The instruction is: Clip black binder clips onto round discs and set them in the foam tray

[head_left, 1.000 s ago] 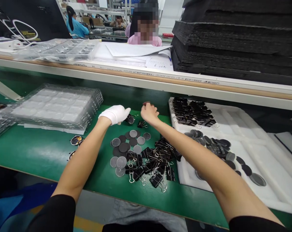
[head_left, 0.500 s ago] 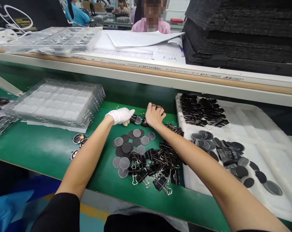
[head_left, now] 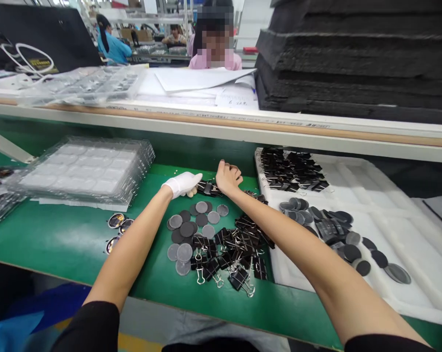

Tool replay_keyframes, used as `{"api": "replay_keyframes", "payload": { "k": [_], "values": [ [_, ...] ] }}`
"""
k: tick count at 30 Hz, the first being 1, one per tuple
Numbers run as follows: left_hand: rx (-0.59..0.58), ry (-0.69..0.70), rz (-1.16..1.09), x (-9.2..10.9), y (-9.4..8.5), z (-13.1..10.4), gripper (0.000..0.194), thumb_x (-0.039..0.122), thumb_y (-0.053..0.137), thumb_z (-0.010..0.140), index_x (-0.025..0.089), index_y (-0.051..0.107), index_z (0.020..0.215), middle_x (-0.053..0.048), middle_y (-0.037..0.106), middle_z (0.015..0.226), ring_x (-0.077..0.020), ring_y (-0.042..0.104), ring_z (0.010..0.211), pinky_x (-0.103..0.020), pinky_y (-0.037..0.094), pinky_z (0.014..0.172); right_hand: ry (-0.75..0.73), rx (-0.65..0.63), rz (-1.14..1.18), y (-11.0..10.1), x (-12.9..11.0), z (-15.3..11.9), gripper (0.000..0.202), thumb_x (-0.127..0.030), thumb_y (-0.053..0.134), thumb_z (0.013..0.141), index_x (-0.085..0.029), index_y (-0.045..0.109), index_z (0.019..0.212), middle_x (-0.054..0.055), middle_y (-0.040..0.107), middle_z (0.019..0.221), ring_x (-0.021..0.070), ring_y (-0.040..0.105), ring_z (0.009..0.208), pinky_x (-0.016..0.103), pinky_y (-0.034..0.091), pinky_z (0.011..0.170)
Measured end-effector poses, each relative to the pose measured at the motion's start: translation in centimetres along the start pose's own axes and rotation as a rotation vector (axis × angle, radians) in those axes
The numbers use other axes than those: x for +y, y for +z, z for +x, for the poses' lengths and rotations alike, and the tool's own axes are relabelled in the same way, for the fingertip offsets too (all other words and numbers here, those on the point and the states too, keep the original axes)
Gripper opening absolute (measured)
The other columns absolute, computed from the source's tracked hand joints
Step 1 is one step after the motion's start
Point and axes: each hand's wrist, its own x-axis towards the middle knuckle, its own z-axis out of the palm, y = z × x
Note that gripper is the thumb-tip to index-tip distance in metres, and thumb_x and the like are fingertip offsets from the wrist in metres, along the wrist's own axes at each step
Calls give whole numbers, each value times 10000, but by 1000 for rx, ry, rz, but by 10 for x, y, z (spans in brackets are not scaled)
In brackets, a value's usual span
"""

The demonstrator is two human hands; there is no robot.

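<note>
My left hand [head_left: 184,185], in a white glove, is closed at the back of the green table on a black binder clip [head_left: 205,187]. A small grey patch shows on the dark pieces between my hands; I cannot make out its shape. My bare right hand [head_left: 228,177] is bent close beside it, its fingers curled and its grip partly hidden, at the right end of those clips. Nearer me lie several round dark and grey discs [head_left: 186,229]. To their right is a heap of loose binder clips [head_left: 239,252] with silver wire handles, partly behind my right forearm.
A white tray [head_left: 389,195] on the right bears rows of binder clips [head_left: 294,168] and scattered discs [head_left: 352,252]. Stacked clear plastic trays [head_left: 81,166] stand left, near round shiny pieces [head_left: 115,220]. A shelf edge [head_left: 206,122] crosses behind my hands. Someone in pink sits opposite.
The camera view has tilted up a little and shifted right. A grey disc seen beside my left thumb before no longer shows as a full round face. My hands stay close together.
</note>
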Motion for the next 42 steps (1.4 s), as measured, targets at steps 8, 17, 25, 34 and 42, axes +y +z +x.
{"api": "replay_keyframes", "payload": {
  "k": [8, 17, 25, 34, 42],
  "values": [
    [-57, 108, -198, 33, -7, -42, 610, 703, 266, 955, 193, 509, 725, 5, 466, 529, -85, 326, 393, -241, 246, 410, -788, -280, 123, -111, 1, -43, 331, -370, 735, 822, -251, 720, 1130, 59, 677, 1206, 232, 620, 1125, 361, 481, 1008],
    [182, 704, 214, 68, 30, -95, 541, 624, 335, 991, 210, 448, 662, 27, 506, 576, -120, 464, 523, -270, 360, 562, -399, -396, 504, -144, 55, -90, 311, -429, 688, 865, -162, 702, 1023, 56, 740, 772, 191, 700, 731, 323, 547, 637],
    [273, 676, 491, 56, 38, -94, 433, 473, 286, 1025, 239, 649, 991, -13, 733, 873, -183, 661, 738, -310, 462, 718, -448, -251, 350, -198, 107, -76, 340, -442, 736, 822, -204, 733, 1065, 69, 730, 961, 182, 657, 771, 363, 541, 743],
    [612, 492, 417, -34, 21, -104, 386, 466, 402, 959, 265, 708, 1083, -3, 790, 950, -203, 738, 839, -311, 536, 814, -313, 148, 88, -297, 258, -14, 630, -743, 729, 697, -198, 773, 1012, 144, 715, 1120, 335, 633, 1072, 435, 513, 832],
    [597, 507, 355, -38, 29, -101, 353, 443, 421, 947, 270, 715, 1041, 3, 799, 903, -193, 736, 749, -301, 555, 745, -303, 122, -51, -267, 278, 2, 518, -638, 727, 771, -250, 777, 1111, 135, 616, 1247, 345, 537, 1247, 516, 435, 1043]
  ]
}}
